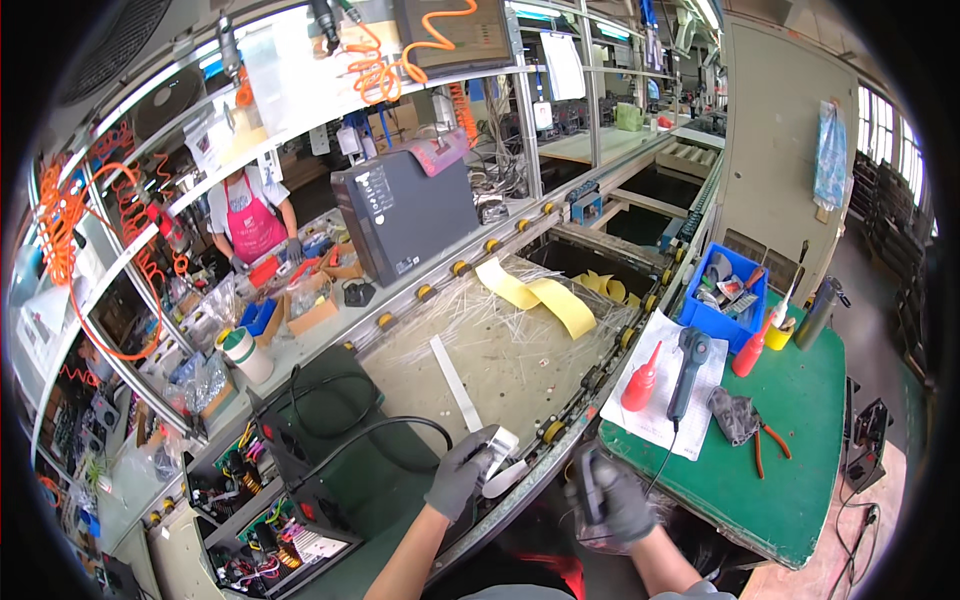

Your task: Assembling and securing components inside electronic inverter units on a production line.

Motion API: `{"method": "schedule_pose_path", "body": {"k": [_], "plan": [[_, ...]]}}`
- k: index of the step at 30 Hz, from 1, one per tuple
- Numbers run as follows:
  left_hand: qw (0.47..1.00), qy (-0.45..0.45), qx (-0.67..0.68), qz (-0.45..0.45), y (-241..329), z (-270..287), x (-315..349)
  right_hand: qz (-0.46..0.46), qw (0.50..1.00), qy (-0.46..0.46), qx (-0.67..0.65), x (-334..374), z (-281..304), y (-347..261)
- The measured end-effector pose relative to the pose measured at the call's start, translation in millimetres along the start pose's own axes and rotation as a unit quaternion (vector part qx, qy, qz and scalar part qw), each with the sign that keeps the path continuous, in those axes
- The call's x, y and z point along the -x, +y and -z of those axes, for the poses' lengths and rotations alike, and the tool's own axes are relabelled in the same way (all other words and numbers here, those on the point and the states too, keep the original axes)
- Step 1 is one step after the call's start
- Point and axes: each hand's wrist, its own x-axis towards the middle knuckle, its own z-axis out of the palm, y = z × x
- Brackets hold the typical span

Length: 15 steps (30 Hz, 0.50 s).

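Your left hand [462,472] has its fingers closed on a small white piece [503,446] above the near edge of the conveyor bed [500,385]. Treat the piece as light and fairly stiff; grip it by its opposite sides. Your right hand [622,502] is curled around a dark, elongated object [588,485] beside the green counter [800,450]. Motion blur hides its detail; expect a rigid, moderately heavy body, best held around the middle.

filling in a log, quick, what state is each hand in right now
Left hand: closed, holding a small white object.
Right hand: closed around a dark object, too blurred to identify.
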Motion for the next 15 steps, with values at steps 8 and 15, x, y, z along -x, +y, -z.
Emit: {"method": "schedule_pose_path", "body": {"k": [8,15], "plan": [[0.993,-0.031,-0.106,-0.033,31,-14,0,-0.104,0.973,-0.192,-0.080,-15,-7,29],[0.986,-0.033,-0.166,0.012,26,-12,1,-0.069,0.970,-0.200,-0.120,-42,-10,24]]}}
